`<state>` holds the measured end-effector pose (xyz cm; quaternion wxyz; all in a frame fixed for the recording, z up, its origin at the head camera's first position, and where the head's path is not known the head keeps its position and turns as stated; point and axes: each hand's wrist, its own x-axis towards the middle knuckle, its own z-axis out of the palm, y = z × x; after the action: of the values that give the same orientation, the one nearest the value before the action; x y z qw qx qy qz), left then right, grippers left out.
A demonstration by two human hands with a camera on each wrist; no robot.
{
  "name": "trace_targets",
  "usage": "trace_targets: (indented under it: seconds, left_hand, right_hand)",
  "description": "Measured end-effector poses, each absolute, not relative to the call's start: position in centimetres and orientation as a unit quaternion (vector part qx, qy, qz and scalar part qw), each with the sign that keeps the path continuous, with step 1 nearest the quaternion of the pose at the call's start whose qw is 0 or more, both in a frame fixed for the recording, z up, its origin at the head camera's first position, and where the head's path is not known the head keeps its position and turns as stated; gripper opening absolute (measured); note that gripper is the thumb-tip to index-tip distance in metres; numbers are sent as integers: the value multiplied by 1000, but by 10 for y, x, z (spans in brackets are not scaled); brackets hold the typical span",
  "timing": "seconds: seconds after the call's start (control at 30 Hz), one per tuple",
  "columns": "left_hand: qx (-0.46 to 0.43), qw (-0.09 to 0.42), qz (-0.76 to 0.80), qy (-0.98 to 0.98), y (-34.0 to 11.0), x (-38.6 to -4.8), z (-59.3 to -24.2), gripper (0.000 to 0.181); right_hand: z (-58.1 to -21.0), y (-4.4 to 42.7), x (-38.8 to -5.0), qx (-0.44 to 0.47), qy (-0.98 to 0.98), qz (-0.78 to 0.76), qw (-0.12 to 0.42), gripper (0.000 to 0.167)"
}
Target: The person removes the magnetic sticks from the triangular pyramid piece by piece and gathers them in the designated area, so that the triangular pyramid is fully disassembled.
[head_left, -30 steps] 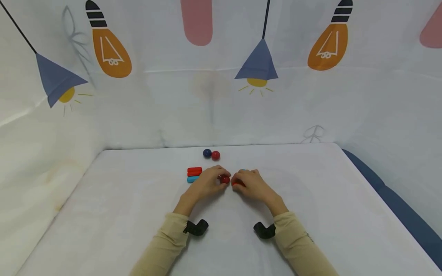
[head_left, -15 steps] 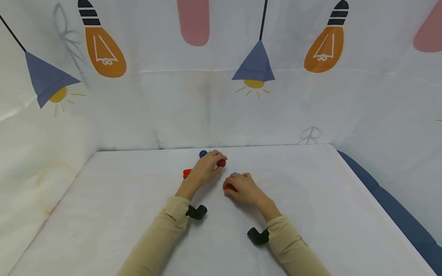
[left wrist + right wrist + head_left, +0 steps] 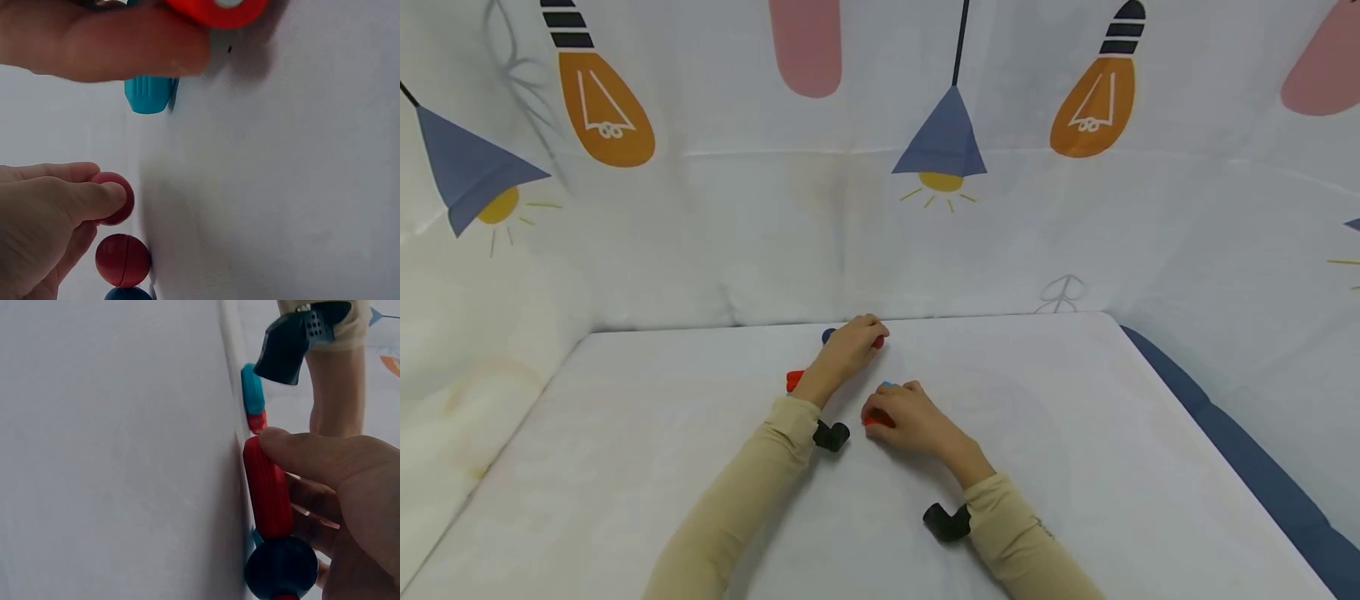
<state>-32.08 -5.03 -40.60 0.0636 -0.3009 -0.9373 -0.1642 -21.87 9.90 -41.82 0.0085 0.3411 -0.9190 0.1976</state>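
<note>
The right hand (image 3: 912, 419) pinches a red plastic rod (image 3: 269, 490) already seemingly joined to a dark-blue ball (image 3: 281, 567), while the glossy red ball (image 3: 120, 214), pinched by the left hand (image 3: 847, 350) at its eleven o'clock, is not yet attached.

Head view: we get soft, even lt., yellowish on L wall (image 3: 505, 350); faint shadows by inner sides of sleeves (image 3: 730, 500). Wrist views dimmer, bluish-grey; we note broad, soft-edged shadows on tbl. (image 3: 119, 456) Near finger (image 3: 131, 44), L-wrist view: blurry.
</note>
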Motion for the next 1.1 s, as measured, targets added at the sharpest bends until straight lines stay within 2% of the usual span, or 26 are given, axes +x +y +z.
trace_targets:
  seconds: [0.17,0.3,0.37,0.47,0.57,0.67,0.8,0.9,1.1]
  left_hand:
    - [-287,57,-140,-946,-50,-323,-408,26]
    - [-296,88,-137,-941,-52,-318,-408,31]
    - [-305,98,-161,-934,-52,-311,-406,33]
    - [-335,66,-219,-914,-54,-296,-406,36]
    - [-376,-18,-248,-893,-56,-281,-410,41]
    - [-392,-70,-229,-888,-60,-270,-417,39]
    - [-367,-63,-213,-903,-70,-259,-426,28]
    - [-335,-53,-247,-908,-81,-252,-430,28]
    - [-285,-65,-278,-915,-95,-239,-421,19]
  right_hand:
    - [-419,98,-217,355,-911,209,11,12]
    - [-410,107,-218,347,-906,243,15,10]
    - [-402,115,-218,328,-905,270,-8,13]
    - [-390,124,-217,300,-899,303,-97,20]
    - [-384,127,-213,281,-886,305,-207,28]
    - [-386,123,-210,287,-881,275,-256,31]
    - [-391,119,-208,293,-890,247,-249,28]
    - [-392,124,-209,293,-893,242,-242,23]
    - [-385,141,-219,301,-900,235,-212,16]
